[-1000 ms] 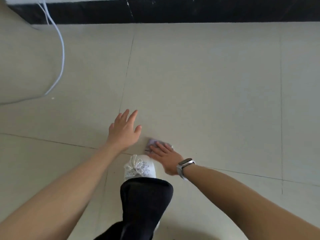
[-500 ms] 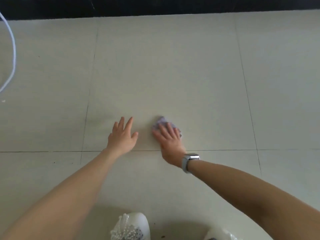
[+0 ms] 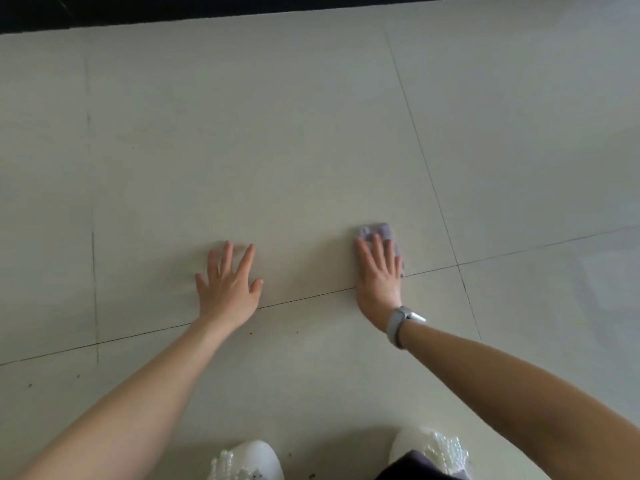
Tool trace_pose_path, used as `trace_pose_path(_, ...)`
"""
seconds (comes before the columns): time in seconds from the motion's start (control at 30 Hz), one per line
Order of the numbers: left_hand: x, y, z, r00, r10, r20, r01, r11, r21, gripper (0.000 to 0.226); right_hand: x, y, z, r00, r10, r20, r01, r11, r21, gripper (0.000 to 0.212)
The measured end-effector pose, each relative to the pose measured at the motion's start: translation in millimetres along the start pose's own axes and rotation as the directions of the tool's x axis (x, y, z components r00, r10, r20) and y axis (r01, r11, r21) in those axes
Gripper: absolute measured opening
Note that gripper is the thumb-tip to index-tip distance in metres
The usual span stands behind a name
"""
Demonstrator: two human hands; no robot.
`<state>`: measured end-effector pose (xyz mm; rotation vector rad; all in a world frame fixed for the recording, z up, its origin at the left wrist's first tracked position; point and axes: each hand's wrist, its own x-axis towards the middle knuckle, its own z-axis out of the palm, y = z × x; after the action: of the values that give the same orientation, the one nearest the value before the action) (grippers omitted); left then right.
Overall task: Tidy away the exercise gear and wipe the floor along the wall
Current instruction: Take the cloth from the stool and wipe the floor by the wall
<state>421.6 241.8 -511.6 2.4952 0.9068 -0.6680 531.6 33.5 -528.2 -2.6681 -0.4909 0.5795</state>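
Right hand (image 3: 379,271): flat, pressing lilac cloth (image 3: 377,232), centre-right. Left hand (image 3: 228,282): splayed, empty. Risk: your cloth slipped free; specks (image 3: 251,332) missed.

Cloth (image 3: 377,233) under right hand (image 3: 379,271), apparently on floor (image 3: 242,133)

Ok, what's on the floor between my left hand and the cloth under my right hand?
Nothing: the head view shows only bare tile between the left hand and the purple cloth pressed under the right hand. A grout line runs along the near edge.
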Motion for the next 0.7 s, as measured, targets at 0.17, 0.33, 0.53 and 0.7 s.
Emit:
trace_pose_path(0.17,-0.1,-0.5,-0.4,0.993,-0.046,-0.109,0.051,0.998,0.04,0.055,-47.3,-8.6,36.3,0.548,-0.76,0.35,0.81,0.587,0.006,0.068)
trace_pose_path(0.33,-0.6,40.5,10.6,0.987,0.147,-0.062,-0.142,0.986,0.084,0.064,14.6,94.3,-48.1,1.0,0.011,-0.022,-0.01,1.0,0.023,0.087)
trace_pose_path(0.53,28.2,117.3,11.3,0.954,0.296,0.047,-0.3,0.935,0.192,0.071,28.4,110.1,-61.1,0.97,0.208,-0.128,-0.203,0.978,0.056,0.078)
trace_pose_path(0.7,60.3,163.7,-2.0,0.973,0.146,0.178,-0.173,0.973,0.15,0.109,21.3,131.0,-47.1,0.765,-0.639,0.084,0.64,0.739,-0.21,0.067)
